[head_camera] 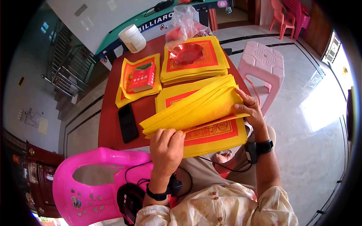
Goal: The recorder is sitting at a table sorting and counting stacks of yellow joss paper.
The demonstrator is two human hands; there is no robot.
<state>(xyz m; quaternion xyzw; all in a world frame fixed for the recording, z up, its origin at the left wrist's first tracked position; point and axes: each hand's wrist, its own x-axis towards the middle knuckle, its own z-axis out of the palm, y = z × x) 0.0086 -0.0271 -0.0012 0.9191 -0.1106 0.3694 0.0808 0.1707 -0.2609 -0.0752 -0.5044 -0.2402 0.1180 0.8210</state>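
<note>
My left hand (167,147) grips the near-left corner of a folded wad of yellow joss paper (195,106). At the wad's right end, my right hand (252,108) holds it with the thumb on top. Beneath lies a stack of yellow joss paper sheets (215,145) with red printed panels, its near edge reaching the table's front. Farther back, a thicker stack (195,75) carries a shiny red scalloped dish (186,53). To the left, a smaller stack (124,96) has a thick red book (143,77) resting on it.
A black phone (127,123) lies on the red table (109,124). At the back stand a white tub (132,38) and a clear plastic bag (183,25). A pink stool (261,62) is at the right, a magenta chair (93,158) at the left. Beyond is a billiard table (133,21).
</note>
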